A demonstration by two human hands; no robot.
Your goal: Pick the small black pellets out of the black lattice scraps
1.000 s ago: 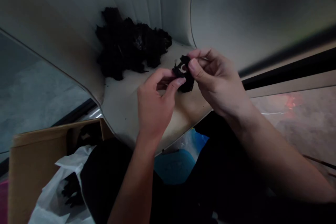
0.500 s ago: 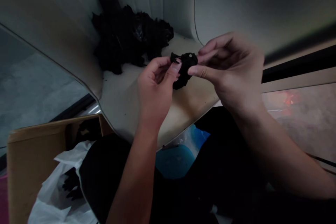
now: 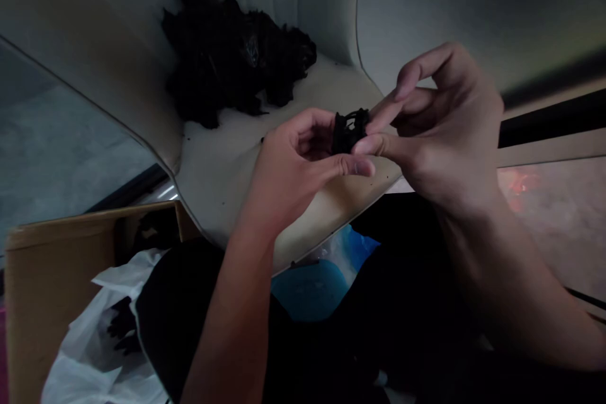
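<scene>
While the left hand (image 3: 288, 170) and right hand (image 3: 440, 139) work a small black piece (image 3: 348, 129) — fingers (image 3: 351, 166) of both clamped on it — a black pile (image 3: 231, 57) lies beyond.

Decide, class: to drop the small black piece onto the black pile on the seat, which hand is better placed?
Left, probably. The left hand lies nearer the black pile on the seat; the right hand would have to cross over it. Both hands hold the small black piece.
</scene>
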